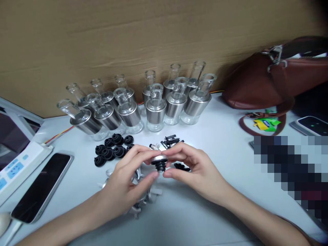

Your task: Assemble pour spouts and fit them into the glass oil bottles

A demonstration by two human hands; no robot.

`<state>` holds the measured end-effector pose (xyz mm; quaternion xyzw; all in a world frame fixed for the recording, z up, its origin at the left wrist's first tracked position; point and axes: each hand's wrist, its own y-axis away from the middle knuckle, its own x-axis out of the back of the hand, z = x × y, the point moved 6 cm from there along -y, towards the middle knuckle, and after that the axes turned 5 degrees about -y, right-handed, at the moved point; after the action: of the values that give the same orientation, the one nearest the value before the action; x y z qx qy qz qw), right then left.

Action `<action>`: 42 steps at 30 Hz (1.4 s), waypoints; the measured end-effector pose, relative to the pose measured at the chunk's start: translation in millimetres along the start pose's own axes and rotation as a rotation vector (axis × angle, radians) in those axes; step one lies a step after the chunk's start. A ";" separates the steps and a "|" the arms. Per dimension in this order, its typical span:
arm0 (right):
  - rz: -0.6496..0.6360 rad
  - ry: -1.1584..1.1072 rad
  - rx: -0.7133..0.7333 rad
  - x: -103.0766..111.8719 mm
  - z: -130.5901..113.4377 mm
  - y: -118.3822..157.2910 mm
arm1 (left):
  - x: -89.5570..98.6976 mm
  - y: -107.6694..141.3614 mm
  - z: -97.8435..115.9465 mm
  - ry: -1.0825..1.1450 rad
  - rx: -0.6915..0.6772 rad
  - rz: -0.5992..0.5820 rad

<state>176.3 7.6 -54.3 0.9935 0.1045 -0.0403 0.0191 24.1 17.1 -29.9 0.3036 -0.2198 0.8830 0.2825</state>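
Between my two hands, above the middle of the table, is a metal bottle pourer (159, 160) with a black ribbed rubber stopper below its silver cap. My left hand (135, 167) pinches it from the left, thumb low and fingers at the cap. From the other side my right hand (189, 162) grips it with fingertips and thumb. Black rubber stoppers (112, 152) lie in a group beyond my left hand. Loose metal pourer parts (138, 205) are partly hidden under that hand. Small black strips (171, 140) and small black pieces (181, 166) lie near my right hand.
Several glass bottles with metal sleeves (155, 112) stand in two rows before a cardboard wall (143, 34). At left are a phone (42, 188) and a power strip (17, 171). A brown bag (256, 82), candy wrappers (266, 124) and a grey device (311, 124) are at right.
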 end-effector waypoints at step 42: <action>0.112 1.187 0.082 54.3 13.3 -28.7 | -6.7 4.3 13.2 -0.419 -0.372 -0.218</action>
<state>222.3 46.3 -72.9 0.8502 0.0432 0.5188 -0.0787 31.2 4.1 -25.8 0.4440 -0.3974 0.7103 0.3748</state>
